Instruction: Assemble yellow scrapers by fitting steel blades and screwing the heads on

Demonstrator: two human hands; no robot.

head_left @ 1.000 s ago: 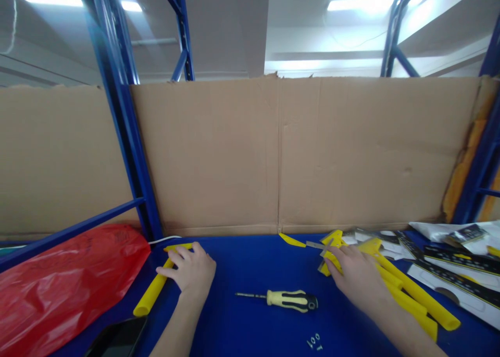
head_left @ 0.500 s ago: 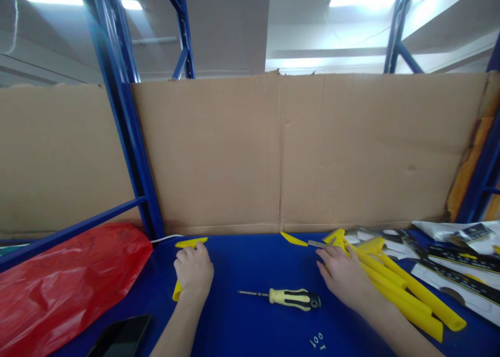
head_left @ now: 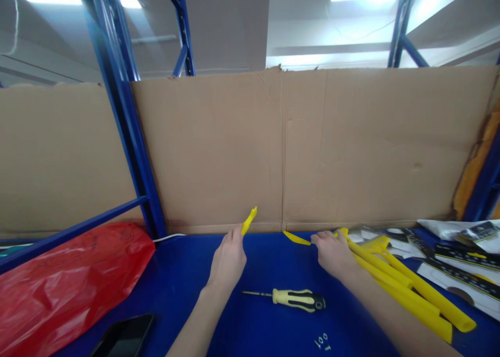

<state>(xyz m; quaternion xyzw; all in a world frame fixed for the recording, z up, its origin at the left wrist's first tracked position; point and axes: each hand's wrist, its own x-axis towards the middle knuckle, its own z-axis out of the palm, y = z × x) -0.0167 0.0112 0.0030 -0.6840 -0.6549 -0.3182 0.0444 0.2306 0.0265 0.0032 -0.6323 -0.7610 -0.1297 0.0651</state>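
Note:
My left hand (head_left: pixel 229 258) is closed around a yellow plastic part (head_left: pixel 249 221), whose tip sticks up past the fingers near the middle of the blue table (head_left: pixel 269 263). To the right, my right hand (head_left: pixel 334 251) has its fingers together at the end of a thin blade piece with a yellow tip (head_left: pixel 296 238); the fingers hide most of it. Several yellow handles (head_left: pixel 414 289) lie beside and under the right forearm. Between the forearms a yellow and black screwdriver (head_left: pixel 299 299) lies flat, its shaft toward the left. Small screws and nuts (head_left: pixel 322 341) lie below it.
A red plastic bag (head_left: pixel 78 284) covers the left side, with a black phone (head_left: pixel 124 336) in front. Packaged items (head_left: pixel 464 279) are piled at the right. Cardboard (head_left: pixel 219 154) stands along the back, beside a blue metal post (head_left: pixel 135 138).
My left hand has lifted the yellow part off the table and carried it right, toward the middle. My right hand has shifted slightly left and closed its fingers at the blade piece.

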